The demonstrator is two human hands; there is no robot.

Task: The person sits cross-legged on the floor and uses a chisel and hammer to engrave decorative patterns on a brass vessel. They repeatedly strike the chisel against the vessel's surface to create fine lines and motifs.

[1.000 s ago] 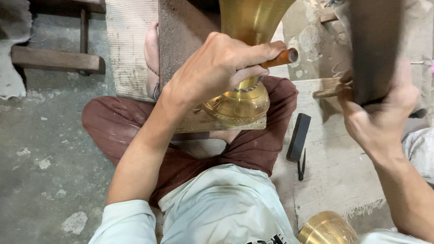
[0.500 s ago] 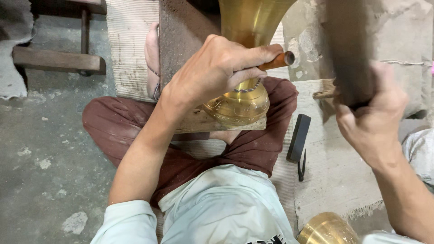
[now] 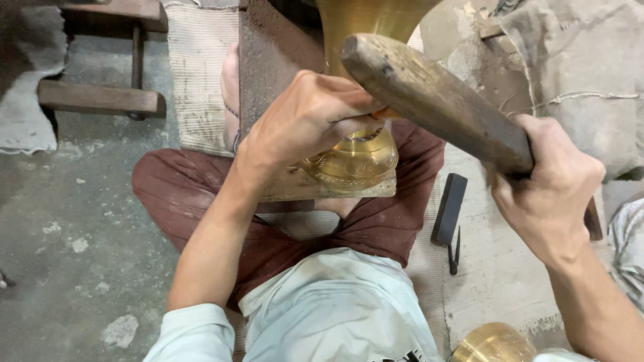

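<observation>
Brass is taking shape on a workshop floor, where a person is sitting cross-legged with a wooden board [image 3: 268, 87] lying across the lap. The left hand [image 3: 315, 117] is closing tight over the neck of a brass vessel [image 3: 355, 157], pinning its patterned bulb against the board's near edge, while the flared upper part is rising out of view at the top. The right hand [image 3: 547, 188] is wrapping fully round the handle end of a heavy wooden mallet [image 3: 436, 100] — its grip closed, the blunt head hanging just above the left knuckles. Striking well here, one would judge, is calling for short, square blows landing clear of the fingers, with the vessel held dead still against the board. A dark metal tool [image 3: 448, 209] is lying on the mat beside the right knee, and a second brass piece [image 3: 493, 343] is sitting at the lower edge.
</observation>
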